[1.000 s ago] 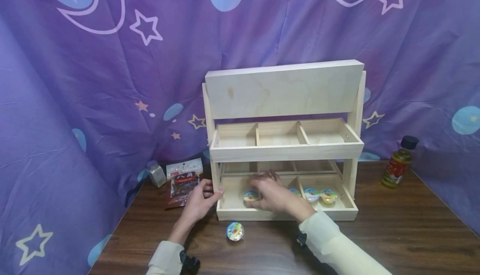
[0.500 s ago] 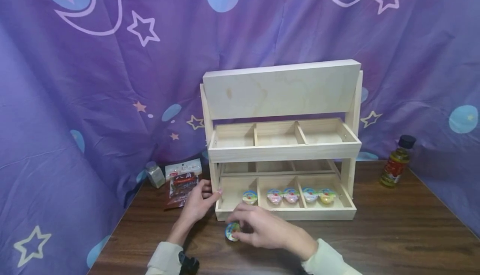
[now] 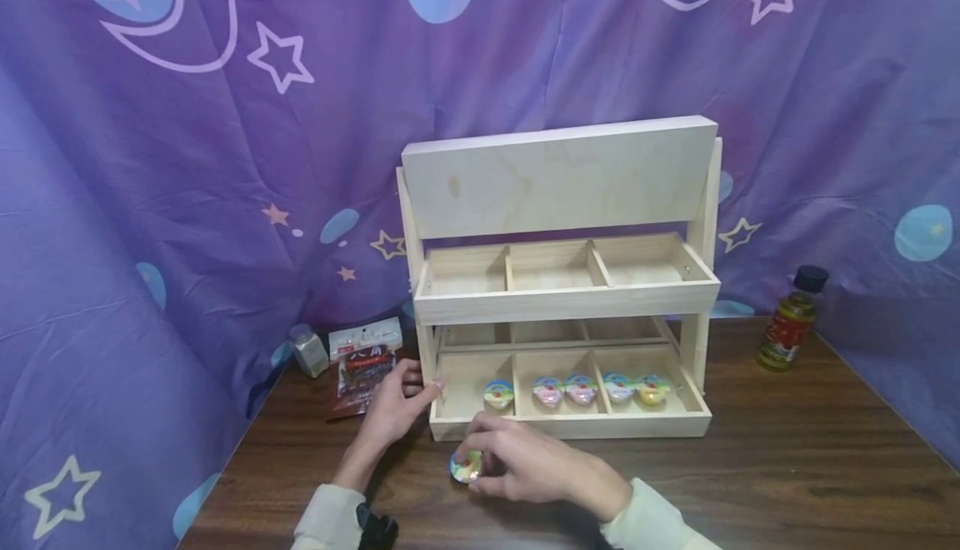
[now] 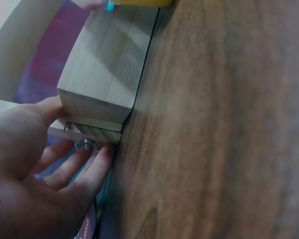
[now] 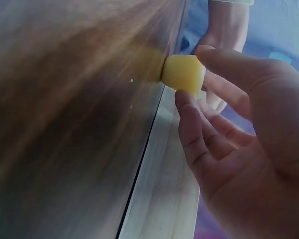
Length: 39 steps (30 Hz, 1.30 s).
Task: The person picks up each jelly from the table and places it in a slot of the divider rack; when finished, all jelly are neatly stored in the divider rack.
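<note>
A small jelly cup [image 3: 462, 468] with a printed foil lid is on the table before the wooden rack's front board. My right hand [image 3: 538, 460] pinches it between thumb and fingers; the right wrist view shows its yellow body [image 5: 181, 73] against the tabletop. At the rack's lower left side, my left hand [image 3: 393, 407] grips the edge, thumb [image 4: 51, 108] on one face and fingers behind by a metal bolt [image 4: 87, 144]. In the wooden rack's [image 3: 570, 428] lower tray, one jelly cup [image 3: 498, 394] sits in the left compartment, two in the middle, two in the right.
Left of the rack, a brown-red spice packet [image 3: 366, 371] lies beside a small clear jar [image 3: 308, 352]. A dark-capped oil bottle [image 3: 789, 325] stands at the right rear. A purple curtain [image 3: 225, 200] hangs behind the table [image 3: 795, 450].
My right hand has come out of the lower tray, moved down toward the front and taken hold of the jelly cup on the table. My left hand stays at the rack's side.
</note>
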Available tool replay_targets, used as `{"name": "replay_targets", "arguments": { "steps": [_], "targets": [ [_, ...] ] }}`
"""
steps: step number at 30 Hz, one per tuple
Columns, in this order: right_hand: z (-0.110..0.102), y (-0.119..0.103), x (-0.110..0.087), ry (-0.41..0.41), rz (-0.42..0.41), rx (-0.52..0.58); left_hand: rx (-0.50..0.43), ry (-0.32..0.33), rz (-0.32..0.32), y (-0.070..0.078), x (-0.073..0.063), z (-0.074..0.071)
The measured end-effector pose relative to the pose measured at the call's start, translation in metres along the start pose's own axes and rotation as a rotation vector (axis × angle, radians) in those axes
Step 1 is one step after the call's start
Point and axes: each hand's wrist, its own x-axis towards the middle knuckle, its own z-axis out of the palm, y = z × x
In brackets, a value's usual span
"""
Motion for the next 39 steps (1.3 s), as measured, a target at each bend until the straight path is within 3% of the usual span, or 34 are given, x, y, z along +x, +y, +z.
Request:
{"name": "replay_targets", "arguments": {
  "steps": [10,27,33,39],
  "targets": [
    [-0.0001,0.0000,0.0005,0.010,0.008,-0.015,0.012,-0.001,-0.054,0.0002,0.0014,0.0000],
    [-0.0009,0.0025,0.0013,-0.004,-0.095,0.043,0.006,0.002,-0.035,-0.0002,0.0013,0.0007],
    [-0.0018,0.0011,0.0020,-0.035,-0.082,0.049,0.002,0.003,-0.009,-0.0017,0.0009,0.0005],
    [-0.0025,-0.0016,0.0013,-0.035,-0.061,0.037,0.002,-0.003,-0.023,-0.0015,0.0011,0.0009]
  ]
}}
